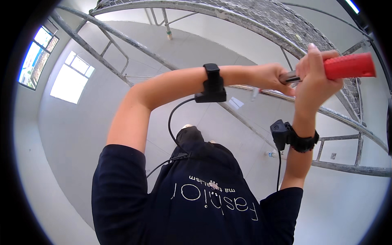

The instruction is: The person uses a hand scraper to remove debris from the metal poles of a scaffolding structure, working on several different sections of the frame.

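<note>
My bare right hand (316,83) is gripping a red, flared-handled tool with a grey metal front (350,66) in the upper right of the frame; this grip is wrapping fully around the tool near where red is meeting metal. My bare left hand (269,78) is sitting curled at the metal end, and I cannot tell whether it is pinching it. I'm judging the tool stiff, tough and fairly weighty for its size; the red covering, seemingly plastic or rubber, is probably giving better friction than the smooth metal, so I'm favouring the red part for my hold. Beyond, grey, stained metal scaffold tubing (245,24) is crossing the upper frame, bordering a grey wire-mesh platform (304,33). Farther off, a pale grey tiled floor (90,134) is spreading across the left-centre, and a dark-framed glass window (38,57) is glowing at upper left.
</note>
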`<move>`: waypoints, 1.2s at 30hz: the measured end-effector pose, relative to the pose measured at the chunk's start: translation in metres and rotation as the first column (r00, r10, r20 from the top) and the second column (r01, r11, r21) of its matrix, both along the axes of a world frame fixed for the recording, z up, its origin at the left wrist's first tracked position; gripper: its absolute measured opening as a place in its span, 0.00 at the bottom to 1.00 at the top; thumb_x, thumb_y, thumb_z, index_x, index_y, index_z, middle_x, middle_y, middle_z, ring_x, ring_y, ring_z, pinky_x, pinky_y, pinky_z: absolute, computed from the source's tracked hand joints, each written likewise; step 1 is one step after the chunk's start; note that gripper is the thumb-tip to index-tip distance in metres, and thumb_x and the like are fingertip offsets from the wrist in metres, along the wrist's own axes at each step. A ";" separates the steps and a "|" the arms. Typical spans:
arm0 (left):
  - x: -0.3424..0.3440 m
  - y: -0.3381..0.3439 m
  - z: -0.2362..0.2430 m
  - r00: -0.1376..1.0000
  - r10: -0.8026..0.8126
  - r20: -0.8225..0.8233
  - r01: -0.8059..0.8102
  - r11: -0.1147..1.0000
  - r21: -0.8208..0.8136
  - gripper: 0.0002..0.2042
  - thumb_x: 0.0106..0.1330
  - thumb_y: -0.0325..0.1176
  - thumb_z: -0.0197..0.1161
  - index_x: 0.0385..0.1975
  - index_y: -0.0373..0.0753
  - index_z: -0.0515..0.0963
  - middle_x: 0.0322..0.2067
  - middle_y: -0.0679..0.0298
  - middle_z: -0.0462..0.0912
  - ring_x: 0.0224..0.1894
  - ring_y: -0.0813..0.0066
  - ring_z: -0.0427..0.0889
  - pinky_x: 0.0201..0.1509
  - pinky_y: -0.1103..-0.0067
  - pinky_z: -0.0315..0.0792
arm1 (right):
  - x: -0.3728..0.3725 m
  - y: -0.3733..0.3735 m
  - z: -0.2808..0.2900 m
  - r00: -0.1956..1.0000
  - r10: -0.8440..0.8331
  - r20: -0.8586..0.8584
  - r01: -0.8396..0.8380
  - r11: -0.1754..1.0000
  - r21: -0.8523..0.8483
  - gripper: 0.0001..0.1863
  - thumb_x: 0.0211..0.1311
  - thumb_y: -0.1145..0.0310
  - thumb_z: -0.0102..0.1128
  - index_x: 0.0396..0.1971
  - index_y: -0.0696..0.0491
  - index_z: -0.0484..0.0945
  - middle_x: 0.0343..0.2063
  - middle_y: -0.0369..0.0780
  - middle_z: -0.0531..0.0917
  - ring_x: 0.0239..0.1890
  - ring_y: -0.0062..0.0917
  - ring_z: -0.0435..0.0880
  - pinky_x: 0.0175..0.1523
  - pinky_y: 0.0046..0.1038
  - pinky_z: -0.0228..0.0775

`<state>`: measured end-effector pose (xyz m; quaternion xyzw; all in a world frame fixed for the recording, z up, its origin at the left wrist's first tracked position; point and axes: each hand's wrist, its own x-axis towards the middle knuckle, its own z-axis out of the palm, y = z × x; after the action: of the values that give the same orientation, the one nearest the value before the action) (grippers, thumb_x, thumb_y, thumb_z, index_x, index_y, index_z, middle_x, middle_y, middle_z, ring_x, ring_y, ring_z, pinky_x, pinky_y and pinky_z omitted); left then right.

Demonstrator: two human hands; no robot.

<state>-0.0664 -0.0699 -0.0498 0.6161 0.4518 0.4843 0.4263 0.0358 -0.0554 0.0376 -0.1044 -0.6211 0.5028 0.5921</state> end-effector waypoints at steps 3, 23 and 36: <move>0.010 0.002 0.011 0.999 -0.044 0.018 0.042 0.995 0.088 0.18 0.52 0.45 0.67 0.14 0.38 0.69 0.10 0.75 0.62 0.14 0.87 0.61 0.16 0.85 0.55 | 0.007 -0.001 0.013 0.995 -0.085 0.047 0.077 0.986 0.144 0.10 0.46 0.80 0.59 0.17 0.52 0.67 0.08 0.33 0.66 0.08 0.13 0.63 0.16 0.16 0.55; 0.000 -0.002 -0.004 0.994 -0.073 -0.076 0.070 0.997 -0.039 0.19 0.47 0.48 0.69 0.15 0.41 0.69 0.12 0.74 0.63 0.15 0.85 0.62 0.16 0.84 0.56 | 0.011 0.004 -0.011 0.988 0.152 0.011 -0.151 0.976 0.158 0.12 0.50 0.82 0.53 0.16 0.50 0.62 0.07 0.31 0.62 0.08 0.11 0.60 0.15 0.16 0.51; -0.001 0.004 0.013 0.940 -0.254 -0.228 0.223 0.962 -0.155 0.13 0.52 0.45 0.65 0.26 0.41 0.79 0.16 0.73 0.70 0.18 0.85 0.66 0.19 0.85 0.63 | 0.017 0.046 -0.015 0.829 0.558 -0.020 -0.558 0.830 0.021 0.15 0.49 0.83 0.51 0.13 0.50 0.58 0.06 0.29 0.60 0.06 0.12 0.57 0.13 0.17 0.48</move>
<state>-0.0676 -0.0657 -0.0364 0.6931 0.4528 0.3191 0.4612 0.0528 -0.0095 0.0225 0.0918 -0.6207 0.6505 0.4280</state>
